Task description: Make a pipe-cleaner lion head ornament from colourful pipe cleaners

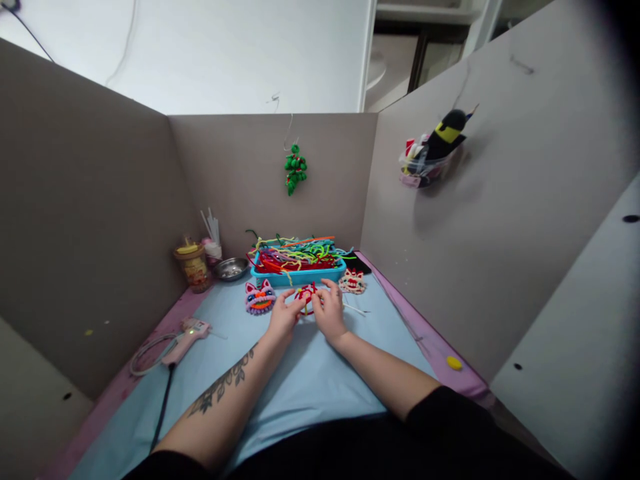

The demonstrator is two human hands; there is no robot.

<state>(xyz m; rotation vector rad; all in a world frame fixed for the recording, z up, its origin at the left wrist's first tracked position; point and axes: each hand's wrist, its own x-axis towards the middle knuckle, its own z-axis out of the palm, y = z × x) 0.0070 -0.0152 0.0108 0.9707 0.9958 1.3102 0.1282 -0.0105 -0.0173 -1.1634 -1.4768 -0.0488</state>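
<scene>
Pink glue gun (186, 341): laid on the blue cloth (283, 400).
Purple eared face (259, 300): placed before the blue tray (300, 276).
Left hand (284, 313): red piece (307, 291) pinched by fingertips.
Red piece: held between both hands, near the tray.
Right hand (329, 312): same piece grasped opposite.
Cream-and-red face (353, 282): set beyond the right hand.

Lighting's pretty soft and even, bright on the white wall (240, 57) past the far edge of the table (430, 333), duller on the grey panels (225, 153), and seemingly from above since the hanging cup (425, 172) drops a fuzzy shadow down the panel behind it. Faint shadows sit on the blue cloth (310, 387) under the arms (390, 372), and the metal bowl (231, 269) near the table's far left corner catches a bit of glint. Wide lens stretches stuff toward the edges, the right side melts into blurry black, and the red piece (307, 292) looks kinda mushy.
</scene>
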